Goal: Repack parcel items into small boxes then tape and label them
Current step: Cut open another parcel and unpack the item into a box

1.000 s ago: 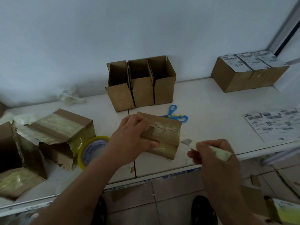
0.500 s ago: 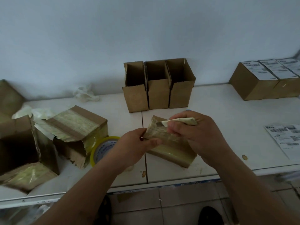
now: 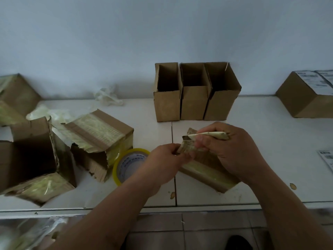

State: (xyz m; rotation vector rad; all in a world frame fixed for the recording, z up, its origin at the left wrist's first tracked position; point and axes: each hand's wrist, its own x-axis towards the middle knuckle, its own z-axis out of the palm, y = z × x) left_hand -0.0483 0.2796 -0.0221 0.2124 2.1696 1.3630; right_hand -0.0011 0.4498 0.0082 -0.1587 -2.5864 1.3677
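A taped brown parcel [image 3: 207, 170] lies on the white table [image 3: 261, 150] in front of me. My left hand [image 3: 162, 163] pinches the parcel's left upper corner. My right hand [image 3: 232, 148] rests on the parcel's top and grips a pale utility knife [image 3: 212, 135], its blade pointing left at the torn corner. Three small open boxes [image 3: 194, 103] stand in a row behind the parcel. A yellow tape roll [image 3: 128, 165] lies just left of my left hand.
Two torn-open taped parcels [image 3: 97, 141] [image 3: 36, 159] sit at the left, with crumpled plastic [image 3: 108, 96] behind them. Labelled sealed boxes [image 3: 306, 98] stand at the far right. A label sheet [image 3: 328, 159] lies at the right edge. The table's front edge runs below my forearms.
My right hand brought the knife from the table's front edge up onto the parcel's top corner. My view swung left, so the scissors are now hidden. The left hand stayed on the parcel.
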